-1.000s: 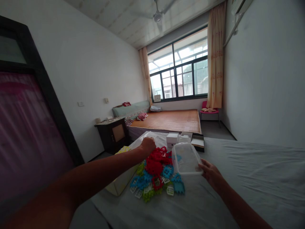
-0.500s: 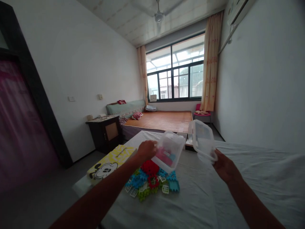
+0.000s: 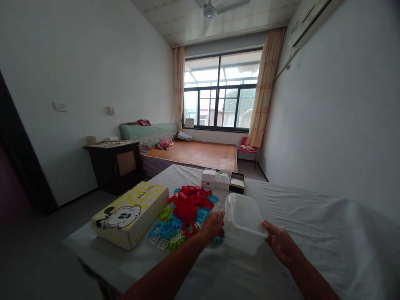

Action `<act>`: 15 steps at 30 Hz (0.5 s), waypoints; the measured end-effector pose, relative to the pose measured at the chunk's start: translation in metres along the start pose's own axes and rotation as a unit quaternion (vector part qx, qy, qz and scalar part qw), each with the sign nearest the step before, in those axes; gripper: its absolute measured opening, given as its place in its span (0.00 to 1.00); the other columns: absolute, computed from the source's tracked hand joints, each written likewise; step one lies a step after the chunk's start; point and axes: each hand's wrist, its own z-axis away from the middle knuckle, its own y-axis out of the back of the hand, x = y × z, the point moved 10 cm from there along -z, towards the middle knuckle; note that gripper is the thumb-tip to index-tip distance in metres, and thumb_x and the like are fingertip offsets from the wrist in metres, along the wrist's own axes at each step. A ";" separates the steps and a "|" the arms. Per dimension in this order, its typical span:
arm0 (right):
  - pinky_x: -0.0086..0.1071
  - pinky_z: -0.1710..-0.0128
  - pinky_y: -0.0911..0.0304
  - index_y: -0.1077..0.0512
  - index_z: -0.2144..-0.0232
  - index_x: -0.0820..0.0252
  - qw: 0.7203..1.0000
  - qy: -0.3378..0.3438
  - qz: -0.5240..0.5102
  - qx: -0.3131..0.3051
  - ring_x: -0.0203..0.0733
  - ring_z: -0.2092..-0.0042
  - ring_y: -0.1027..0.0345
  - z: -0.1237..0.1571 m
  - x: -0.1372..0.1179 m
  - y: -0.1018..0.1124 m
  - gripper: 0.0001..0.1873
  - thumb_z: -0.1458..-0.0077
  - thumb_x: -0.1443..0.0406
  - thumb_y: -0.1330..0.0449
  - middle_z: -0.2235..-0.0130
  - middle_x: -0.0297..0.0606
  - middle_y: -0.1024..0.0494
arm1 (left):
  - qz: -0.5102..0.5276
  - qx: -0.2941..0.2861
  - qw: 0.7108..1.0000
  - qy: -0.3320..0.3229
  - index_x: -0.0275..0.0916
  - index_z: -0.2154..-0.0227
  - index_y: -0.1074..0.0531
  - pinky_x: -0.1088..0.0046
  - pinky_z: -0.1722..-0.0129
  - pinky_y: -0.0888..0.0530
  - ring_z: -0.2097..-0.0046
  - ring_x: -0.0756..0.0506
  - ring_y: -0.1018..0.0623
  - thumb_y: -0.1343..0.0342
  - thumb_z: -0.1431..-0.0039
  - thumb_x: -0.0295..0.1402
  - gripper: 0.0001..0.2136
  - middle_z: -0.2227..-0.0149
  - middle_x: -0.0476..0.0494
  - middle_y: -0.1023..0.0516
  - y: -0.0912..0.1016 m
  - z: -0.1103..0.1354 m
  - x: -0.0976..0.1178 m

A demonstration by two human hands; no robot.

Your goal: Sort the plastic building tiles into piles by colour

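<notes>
Fingers (image 3: 270,232) of the right hand (image 3: 283,246) pinch a clear container (image 3: 245,225), well in from the left corner of the counter (image 3: 296,210); whether the left hand (image 3: 213,225) grips its other side, I cannot tell. Coloured pieces (image 3: 186,208) lie past that hand; small boxes (image 3: 223,180) stand near the far edge.

Clear plastic tub (image 3: 244,223) (rounded corners), handheld

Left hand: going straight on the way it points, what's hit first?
Likely the left side of the clear plastic container; depth is unclear, and the left hand may already touch it.
</notes>
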 end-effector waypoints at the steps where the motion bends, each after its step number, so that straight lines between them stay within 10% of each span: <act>1: 0.31 0.69 0.32 0.29 0.67 0.57 1.000 -0.020 0.001 0.001 0.41 0.67 0.29 0.002 0.004 -0.002 0.19 0.66 0.59 0.34 0.68 0.36 0.23 | 0.031 -0.001 0.999 0.016 0.36 0.70 0.34 0.74 0.79 0.31 0.82 0.50 0.31 0.70 0.41 0.49 0.25 0.84 0.53 0.37 -0.001 -0.001 -0.005; 8: 0.28 0.78 0.38 0.32 0.57 0.56 0.974 -0.069 0.214 0.044 0.38 0.72 0.31 0.017 0.000 0.009 0.30 0.64 0.52 0.36 0.66 0.39 0.24 | 0.015 -0.030 0.999 -0.039 0.36 0.59 0.36 0.73 0.80 0.30 0.78 0.49 0.30 0.57 0.45 0.50 0.22 0.78 0.49 0.32 -0.004 0.000 -0.004; 15: 0.31 0.63 0.36 0.26 0.65 0.56 0.992 -0.059 0.109 -0.033 0.44 0.57 0.32 0.030 0.001 -0.026 0.22 0.64 0.53 0.36 0.60 0.39 0.25 | -0.005 -0.014 0.999 -0.031 0.36 0.55 0.37 0.74 0.79 0.29 0.69 0.46 0.28 0.49 0.48 0.42 0.20 0.64 0.41 0.29 0.004 0.006 0.008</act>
